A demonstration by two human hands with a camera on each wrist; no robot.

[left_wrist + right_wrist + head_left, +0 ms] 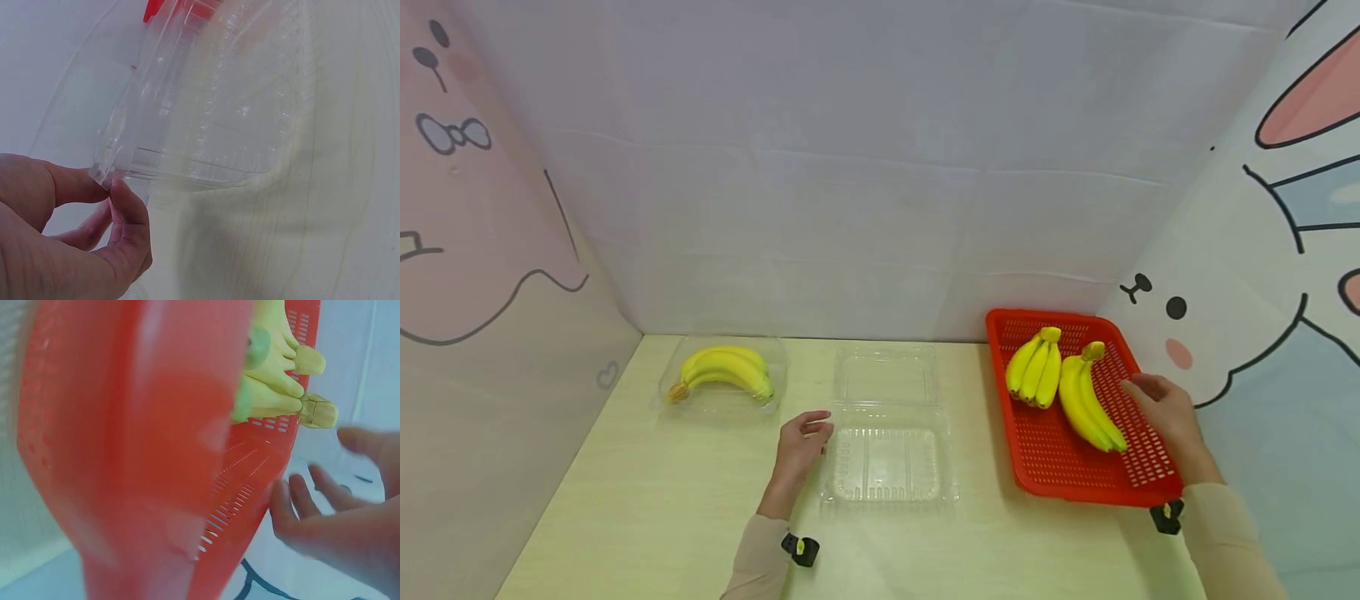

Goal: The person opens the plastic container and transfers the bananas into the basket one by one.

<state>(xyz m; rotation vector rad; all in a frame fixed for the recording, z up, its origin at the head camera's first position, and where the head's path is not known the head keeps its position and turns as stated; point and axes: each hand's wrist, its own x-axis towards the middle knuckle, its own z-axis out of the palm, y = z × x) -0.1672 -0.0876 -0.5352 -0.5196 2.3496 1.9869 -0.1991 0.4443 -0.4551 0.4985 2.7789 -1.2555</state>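
An opened clear plastic clamshell box (887,462) lies mid-table, its lid (886,375) folded back. My left hand (803,446) pinches the box's left rim between thumb and finger, as the left wrist view shows. At the right, a red plastic basket (1037,479) holds two bunches of bananas, a smaller bunch (1033,371) and a larger bunch (1082,404). Over the basket's right side hovers my right hand (1168,412), apart from the bananas. In the right wrist view its fingers (303,497) are spread, and nothing lies between them and the thumb.
Another clear box (775,354) with a bunch of bananas (726,371) in it stands at the back left. White cloth (850,208) hangs behind the table, with printed panels at both sides. The basket's raised rim stands below the right wrist.
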